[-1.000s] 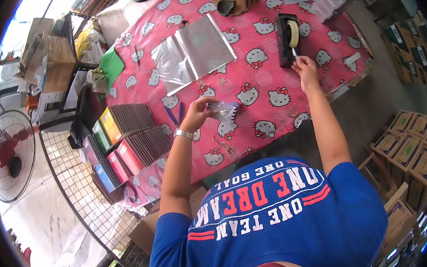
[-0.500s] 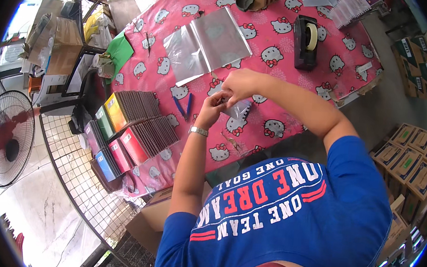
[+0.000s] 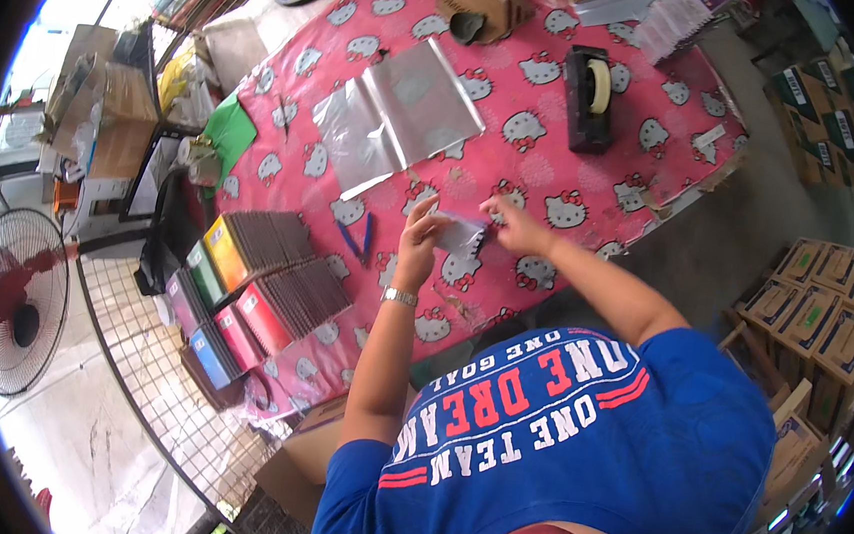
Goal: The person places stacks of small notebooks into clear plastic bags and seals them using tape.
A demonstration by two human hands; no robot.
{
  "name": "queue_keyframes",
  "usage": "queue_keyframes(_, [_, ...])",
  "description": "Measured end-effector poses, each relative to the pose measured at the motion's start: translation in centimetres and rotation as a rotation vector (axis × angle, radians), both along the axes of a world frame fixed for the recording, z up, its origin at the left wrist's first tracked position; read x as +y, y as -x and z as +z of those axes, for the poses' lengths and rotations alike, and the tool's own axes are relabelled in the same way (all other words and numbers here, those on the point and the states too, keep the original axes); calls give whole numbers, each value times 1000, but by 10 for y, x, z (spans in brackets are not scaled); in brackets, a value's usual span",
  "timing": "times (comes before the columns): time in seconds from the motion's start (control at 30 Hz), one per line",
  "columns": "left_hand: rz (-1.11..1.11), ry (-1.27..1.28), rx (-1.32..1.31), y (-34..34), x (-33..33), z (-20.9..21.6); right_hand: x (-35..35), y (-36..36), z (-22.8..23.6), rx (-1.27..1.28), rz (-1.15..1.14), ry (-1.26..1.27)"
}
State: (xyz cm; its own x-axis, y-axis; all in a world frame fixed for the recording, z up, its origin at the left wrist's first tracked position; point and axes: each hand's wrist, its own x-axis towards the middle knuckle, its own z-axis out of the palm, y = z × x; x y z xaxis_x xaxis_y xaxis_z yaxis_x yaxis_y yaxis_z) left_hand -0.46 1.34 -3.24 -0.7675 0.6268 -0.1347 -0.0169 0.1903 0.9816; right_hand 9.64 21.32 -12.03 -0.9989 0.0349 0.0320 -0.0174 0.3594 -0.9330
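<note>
My left hand [image 3: 419, 243], with a metal-band watch at the wrist, has its fingers closed on the near-left side of a small clear plastic-covered pad [image 3: 461, 238] with a dark coil along one edge. To the right, my right hand [image 3: 516, 227] is apart from the pad's coil edge, its fingers pinched together; what they hold, if anything, is too small to make out. Beyond both hands lie flat clear plastic sheets [image 3: 399, 114]. Blue-handled pliers [image 3: 354, 237] rest left of my left hand.
Stacks of spiral notebooks [image 3: 266, 274] stand at the table's left. A black tape dispenser [image 3: 587, 104] sits at the far right, cardboard pieces [image 3: 483, 5] at the back. A green sheet [image 3: 230, 136] lies at the left edge. Cartons [image 3: 820, 308] are piled off the table, right.
My right hand has moved right, away from my left hand, where the two were touching. The left hand has shifted slightly nearer to me, and the pad shows more between them.
</note>
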Motion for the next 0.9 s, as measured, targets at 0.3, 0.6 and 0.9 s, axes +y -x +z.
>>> queue_keyframes(0.3, [208,-292,-314,20,62,72,79,57,145,193,-506,95])
queue_keyframes(0.6, [328,-135,-318,-18,10,72,414,115,269,520,-1644,-175])
queue_keyframes(0.9, [461,-87,-358,-36,-35,54,489,109,253,-238,-1748,-165])
